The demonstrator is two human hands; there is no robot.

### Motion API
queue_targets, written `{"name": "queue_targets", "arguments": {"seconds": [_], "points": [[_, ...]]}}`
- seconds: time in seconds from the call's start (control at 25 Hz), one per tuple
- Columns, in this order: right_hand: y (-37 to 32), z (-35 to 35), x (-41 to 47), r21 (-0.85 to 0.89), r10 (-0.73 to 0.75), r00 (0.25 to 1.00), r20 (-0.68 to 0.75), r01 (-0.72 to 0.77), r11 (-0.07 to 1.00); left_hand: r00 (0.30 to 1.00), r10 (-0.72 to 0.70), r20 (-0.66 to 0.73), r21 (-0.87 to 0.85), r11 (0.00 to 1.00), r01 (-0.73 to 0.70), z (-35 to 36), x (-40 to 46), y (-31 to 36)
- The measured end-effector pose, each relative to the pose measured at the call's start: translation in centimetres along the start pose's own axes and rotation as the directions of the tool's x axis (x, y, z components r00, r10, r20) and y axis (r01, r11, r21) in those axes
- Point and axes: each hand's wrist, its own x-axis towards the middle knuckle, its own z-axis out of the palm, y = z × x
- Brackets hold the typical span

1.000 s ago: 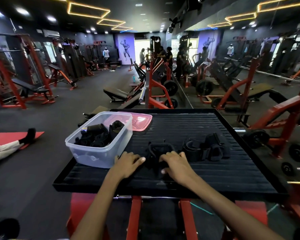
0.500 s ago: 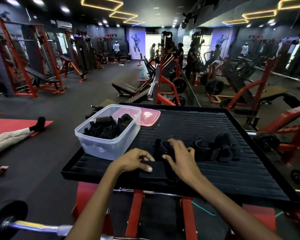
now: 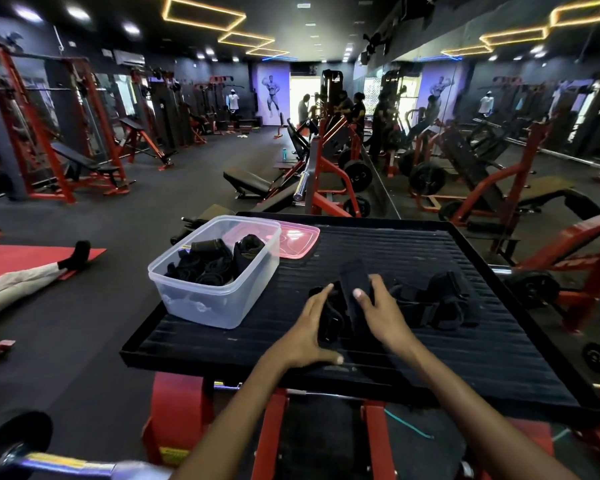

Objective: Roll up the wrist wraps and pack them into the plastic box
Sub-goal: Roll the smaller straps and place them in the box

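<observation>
while both hands work at the near middle of the ribbed black platform (image 3: 465,358), the left hand (image 3: 307,332) lies spread with its fingers apart, palm down on a bunched black wrist wrap (image 3: 329,320), the thumb stretched toward six o'clock along the platform's surface. the right hand (image 3: 378,315) sits just beside it at three o'clock, its thumb pressed on a flat black strap (image 3: 355,282) that runs up toward twelve o'clock, its fingers curled on the far side of that strap; whether they fully pinch it i cannot tell. at three o'clock from the right hand, a loose heap of more black wraps (image 3: 437,303) rests on the platform, touching or nearly touching the hand. the clear plastic box (image 3: 215,296) stands at ten o'clock from the hands, near the platform's left edge, open, with several rolled black wraps (image 3: 212,263) inside it. its pink lid (image 3: 298,239) lies flat behind the box, toward one o'clock of it. red gym machines stand all around.
</observation>
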Motion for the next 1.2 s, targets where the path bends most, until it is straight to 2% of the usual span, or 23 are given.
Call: {"name": "queue_targets", "arguments": {"seconds": [0.12,0.2,0.28,0.36,0.48,0.6,0.68,0.96,1.08,1.2], "points": [[-1.0,0.5,-0.2,0.158,0.008,1.000,0.005,-0.008,0.987,0.972,0.031,-0.233,0.024,0.999,-0.026,0.7,1.2,1.1],[-2.5,-0.2,0.2,0.218,-0.022,0.998,-0.059,0.035,0.975,0.911,0.035,-0.412,-0.021,0.999,-0.048,0.3,0.9,1.8],[-4.0,-1.0,0.5,0.275,-0.045,0.997,-0.057,0.059,0.960,0.823,0.075,-0.564,-0.020,0.994,-0.105,0.1,0.5,2.2],[-4.9,-1.5,0.6,0.320,-0.036,0.999,-0.022,0.041,0.946,0.774,0.081,-0.629,-0.040,0.990,-0.136,0.0,0.2,2.5],[-5.2,-2.1,0.4,0.279,-0.026,0.999,0.025,0.018,0.960,0.765,0.063,-0.641,-0.119,0.977,-0.179,-0.3,0.2,2.4],[-5.0,-2.5,-0.4,0.214,-0.057,0.978,0.200,0.013,0.977,0.733,0.105,-0.672,-0.075,0.975,-0.208,-0.2,0.1,1.8],[-4.6,-2.5,-0.7,0.192,-0.038,0.968,0.249,-0.010,0.981,0.741,0.094,-0.665,-0.083,0.977,-0.198,0.1,0.2,1.8],[-3.6,-2.9,-1.1,0.052,0.045,0.975,0.216,-0.058,0.997,0.754,0.028,-0.656,-0.181,0.964,-0.193,0.5,0.3,2.1],[-3.1,-2.8,-0.6,-0.089,0.034,0.984,0.175,-0.019,0.996,0.766,-0.079,-0.638,-0.303,0.940,-0.155,0.5,0.5,1.6],[-2.5,-2.0,-0.5,-0.185,-0.006,0.996,0.090,0.022,0.983,0.840,-0.068,-0.538,-0.359,0.920,-0.155,0.6,0.4,1.4]]}}
